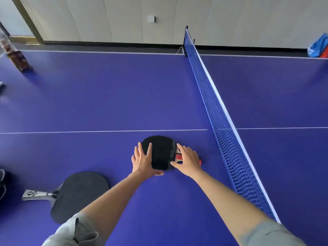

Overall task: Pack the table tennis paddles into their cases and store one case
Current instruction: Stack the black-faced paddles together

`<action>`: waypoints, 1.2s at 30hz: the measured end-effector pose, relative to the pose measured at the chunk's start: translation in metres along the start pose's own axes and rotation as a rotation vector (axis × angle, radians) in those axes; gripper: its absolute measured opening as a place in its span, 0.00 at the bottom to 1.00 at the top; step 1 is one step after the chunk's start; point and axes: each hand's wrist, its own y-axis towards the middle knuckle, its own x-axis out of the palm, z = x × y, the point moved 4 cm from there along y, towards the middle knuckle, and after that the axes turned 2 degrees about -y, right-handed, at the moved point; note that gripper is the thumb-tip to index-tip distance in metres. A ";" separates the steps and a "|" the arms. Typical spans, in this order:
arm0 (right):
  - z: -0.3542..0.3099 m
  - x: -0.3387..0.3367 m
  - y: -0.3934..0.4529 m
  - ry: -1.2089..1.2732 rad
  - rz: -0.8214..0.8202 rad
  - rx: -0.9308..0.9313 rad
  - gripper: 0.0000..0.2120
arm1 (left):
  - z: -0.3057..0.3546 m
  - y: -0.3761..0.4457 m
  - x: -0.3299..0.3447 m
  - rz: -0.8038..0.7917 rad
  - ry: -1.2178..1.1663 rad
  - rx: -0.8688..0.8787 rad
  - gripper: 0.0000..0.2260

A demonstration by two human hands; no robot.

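A black-faced paddle (162, 153) with a red handle (200, 161) lies flat on the purple table (106, 96), a little left of the net. My left hand (142, 161) lies on the left side of its head, fingers straight on top and thumb tucked under the near rim. My right hand (188, 161) rests over the red handle with fingers spread, the thumb touching the head's edge. A second paddle (78, 194), black with a grey handle, lies at the lower left, untouched. No case can be made out.
The blue net (221, 125) crosses the table on the right. A brown box with a clear bottle (16, 57) stands at the far left edge. Dark objects (2, 183) sit at the left border. A blue bag (319, 46) lies beyond the far right corner.
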 end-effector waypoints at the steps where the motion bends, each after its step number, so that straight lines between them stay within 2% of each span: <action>1: -0.001 0.002 0.006 0.062 0.006 0.011 0.38 | -0.003 0.002 0.006 -0.013 -0.020 -0.024 0.55; 5: -0.010 0.008 0.022 0.208 0.082 0.078 0.38 | -0.015 0.008 0.020 0.106 -0.164 -0.063 0.53; 8: -0.006 0.010 0.031 0.235 0.060 0.209 0.42 | -0.019 0.012 0.024 0.167 -0.219 -0.045 0.56; 10: 0.003 0.010 0.033 0.355 0.000 0.304 0.42 | -0.020 0.010 0.025 0.144 -0.211 -0.016 0.59; 13: 0.009 0.015 0.020 0.481 -0.054 0.325 0.31 | -0.022 -0.005 0.023 0.050 -0.167 0.045 0.60; 16: 0.003 0.024 -0.003 0.602 -0.085 0.344 0.26 | -0.029 -0.028 0.019 -0.020 -0.127 0.091 0.60; 18: -0.007 0.029 -0.017 0.679 -0.102 0.358 0.25 | -0.042 -0.045 0.010 -0.043 -0.165 0.124 0.58; 20: -0.016 0.033 -0.028 0.723 -0.101 0.377 0.24 | -0.067 -0.064 -0.005 -0.014 -0.173 0.130 0.50; 23: -0.029 0.038 -0.043 0.792 -0.064 0.389 0.24 | -0.129 -0.091 -0.033 0.108 -0.079 0.013 0.36; 25: -0.037 0.044 -0.051 0.814 -0.054 0.400 0.24 | -0.179 -0.110 -0.047 0.122 0.032 -0.112 0.30; 27: -0.048 0.053 -0.057 0.819 -0.046 0.420 0.25 | -0.221 -0.125 -0.054 0.108 0.098 -0.209 0.30; 31: -0.071 0.072 -0.065 0.855 -0.015 0.462 0.25 | -0.247 -0.125 -0.056 0.090 0.022 -0.194 0.26; 36: -0.090 0.087 -0.071 0.894 0.023 0.533 0.24 | -0.252 -0.114 -0.056 0.064 -0.024 -0.215 0.38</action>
